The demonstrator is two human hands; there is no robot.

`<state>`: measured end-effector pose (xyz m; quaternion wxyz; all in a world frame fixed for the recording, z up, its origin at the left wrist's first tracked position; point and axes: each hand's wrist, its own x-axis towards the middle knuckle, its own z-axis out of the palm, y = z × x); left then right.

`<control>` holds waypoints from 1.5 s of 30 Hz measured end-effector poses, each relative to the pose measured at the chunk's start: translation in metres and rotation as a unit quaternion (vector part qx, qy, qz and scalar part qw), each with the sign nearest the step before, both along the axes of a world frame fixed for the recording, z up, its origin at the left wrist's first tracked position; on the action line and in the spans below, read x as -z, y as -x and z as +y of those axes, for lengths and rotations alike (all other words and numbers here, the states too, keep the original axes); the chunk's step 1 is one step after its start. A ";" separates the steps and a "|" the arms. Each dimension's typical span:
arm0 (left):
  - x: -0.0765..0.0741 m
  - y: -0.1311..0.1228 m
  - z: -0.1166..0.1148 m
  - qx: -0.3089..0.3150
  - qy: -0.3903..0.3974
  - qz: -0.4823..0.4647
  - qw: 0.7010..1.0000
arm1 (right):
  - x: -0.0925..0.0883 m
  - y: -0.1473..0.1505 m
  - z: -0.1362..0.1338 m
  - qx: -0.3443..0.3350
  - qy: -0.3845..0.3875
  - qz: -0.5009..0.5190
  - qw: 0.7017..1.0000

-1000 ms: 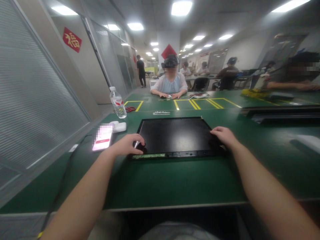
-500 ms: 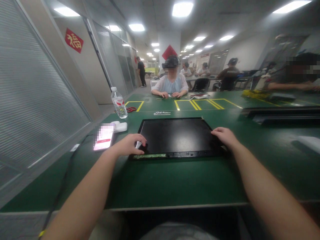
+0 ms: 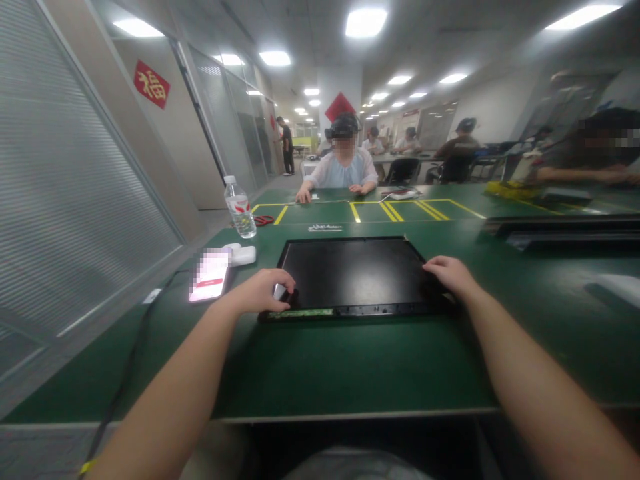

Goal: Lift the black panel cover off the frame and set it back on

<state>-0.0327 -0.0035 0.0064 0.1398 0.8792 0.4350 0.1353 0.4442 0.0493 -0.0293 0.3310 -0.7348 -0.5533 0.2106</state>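
A black flat screen panel (image 3: pixel 353 270) lies on the green table, with a thin green circuit strip (image 3: pixel 305 313) along the left part of its near edge. My left hand (image 3: pixel 265 291) grips the panel at its near left corner, with curved fingers over the screen and the thumb by the near edge. At the right edge, my right hand (image 3: pixel 450 275) pinches the frame between thumb and fingers. The undersides of both holds are hidden.
To the left are a lit phone (image 3: pixel 210 277), a white case (image 3: pixel 243 255), a water bottle (image 3: pixel 241 208) and red-handled scissors (image 3: pixel 264 220). Small white pieces (image 3: pixel 325 228) lie behind the panel. Long black bars (image 3: pixel 570 230) rest at right. A co-worker (image 3: pixel 344 163) sits opposite.
My hands and the panel stay nearly the same; the view has shifted slightly. The co-worker opposite has moved one hand toward the left of the view.
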 end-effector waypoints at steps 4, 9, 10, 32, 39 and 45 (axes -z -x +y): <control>-0.004 -0.004 -0.003 0.000 -0.005 0.001 1.000 | -0.002 0.002 -0.001 0.002 -0.008 -0.007 1.000; -0.004 -0.006 -0.004 -0.005 -0.003 0.004 1.000 | -0.003 0.002 -0.002 0.001 -0.002 -0.011 1.000; -0.004 -0.006 -0.004 -0.005 -0.002 0.005 1.000 | -0.003 0.002 -0.001 0.000 -0.005 -0.013 1.000; -0.004 -0.004 -0.003 -0.006 0.011 -0.003 1.000 | 0.001 -0.003 0.002 -0.003 -0.007 -0.003 1.000; 0.008 0.003 0.006 -0.105 -0.063 -0.048 0.991 | 0.001 -0.002 0.001 0.010 0.002 0.025 1.000; 0.022 0.014 0.016 -0.265 -0.088 0.011 0.960 | 0.001 -0.008 0.001 0.060 -0.054 -0.030 0.996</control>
